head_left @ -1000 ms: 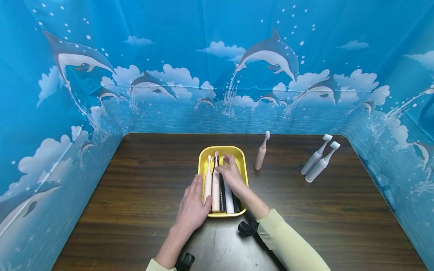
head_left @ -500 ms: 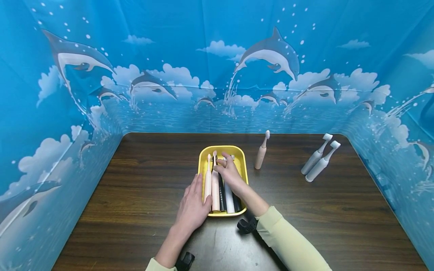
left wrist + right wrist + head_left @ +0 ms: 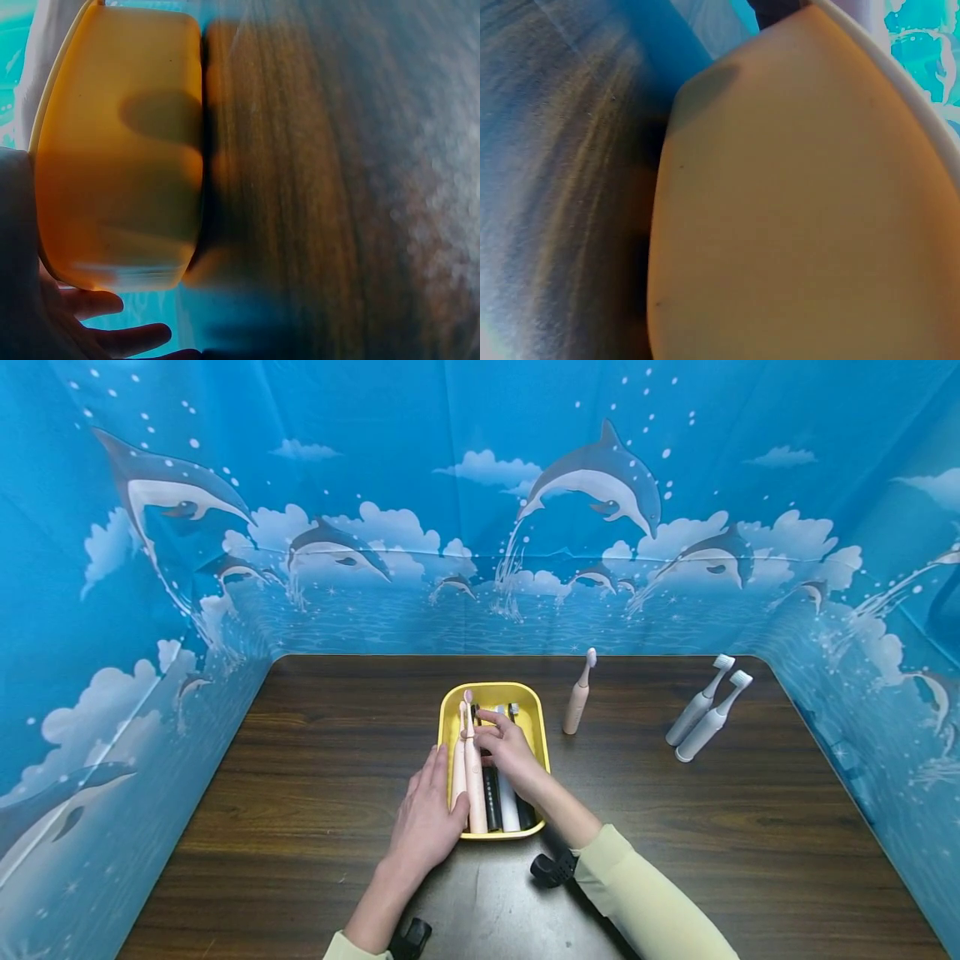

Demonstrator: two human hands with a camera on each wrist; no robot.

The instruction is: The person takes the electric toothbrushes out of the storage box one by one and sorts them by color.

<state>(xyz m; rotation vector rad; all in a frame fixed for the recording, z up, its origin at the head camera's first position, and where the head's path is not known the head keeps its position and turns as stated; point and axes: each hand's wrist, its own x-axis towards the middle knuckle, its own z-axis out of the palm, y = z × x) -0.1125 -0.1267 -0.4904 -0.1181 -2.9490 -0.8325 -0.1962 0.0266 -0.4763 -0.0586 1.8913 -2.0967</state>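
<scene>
A yellow tray (image 3: 543, 758) holds several electric toothbrushes lying side by side. My left hand (image 3: 426, 810) rests along the tray's left rim, its fingers fairly straight; in the left wrist view the fingers (image 3: 135, 340) spread past the tray's end. Over the tray, my right hand (image 3: 512, 753) pinches a pink toothbrush (image 3: 475, 785) near its neck, and this brush leans left with its head raised. Left of it lies a paler pink toothbrush (image 3: 459, 764). A black toothbrush (image 3: 492, 797), a white toothbrush (image 3: 508, 806) and another black toothbrush (image 3: 526, 812) lie to its right.
A beige toothbrush (image 3: 576, 706) stands upright right of the tray. Farther right, a grey toothbrush (image 3: 690, 720) and a white toothbrush (image 3: 703, 735) stand close together. Dolphin-print cloth (image 3: 375, 468) borders the dark wood table (image 3: 315, 793) at the back and sides.
My right hand has shifted slightly left to the pink toothbrush, which now tilts left with its head nearer the paler one. The left hand stays in place.
</scene>
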